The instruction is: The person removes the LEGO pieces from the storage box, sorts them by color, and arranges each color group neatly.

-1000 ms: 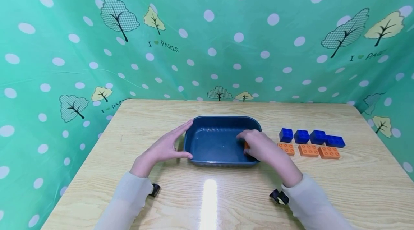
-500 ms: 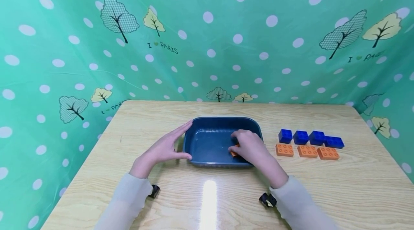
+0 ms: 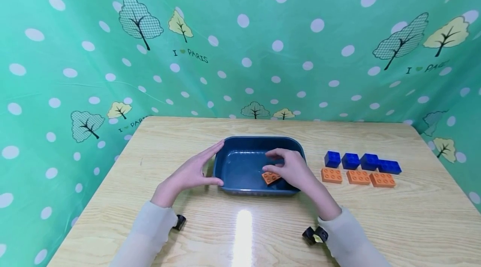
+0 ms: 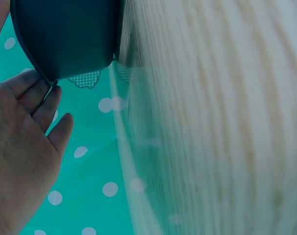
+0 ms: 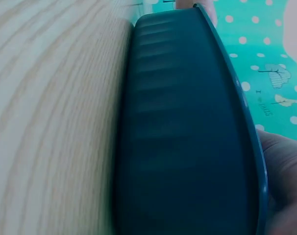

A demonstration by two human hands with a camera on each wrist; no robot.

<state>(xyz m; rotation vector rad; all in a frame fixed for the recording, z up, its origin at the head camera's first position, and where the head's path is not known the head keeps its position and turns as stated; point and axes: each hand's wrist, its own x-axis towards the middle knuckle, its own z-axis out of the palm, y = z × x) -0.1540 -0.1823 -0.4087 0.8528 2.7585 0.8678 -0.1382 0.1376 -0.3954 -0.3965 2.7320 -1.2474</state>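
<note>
Tray, dark blue plastic (image 3: 240, 139): my left hand (image 3: 189, 171) flat against its left wall | right hand (image 3: 293, 169) open, fingertips on flat orange studded brick (image 3: 271, 177) near front wall.

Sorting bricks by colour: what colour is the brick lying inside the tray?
Orange; the brick shows best in the head view.

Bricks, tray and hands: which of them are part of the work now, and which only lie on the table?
In use: dark blue tray; orange brick inside it; left hand; right hand.
Lying about: three orange bricks; blue bricks; table.
</note>
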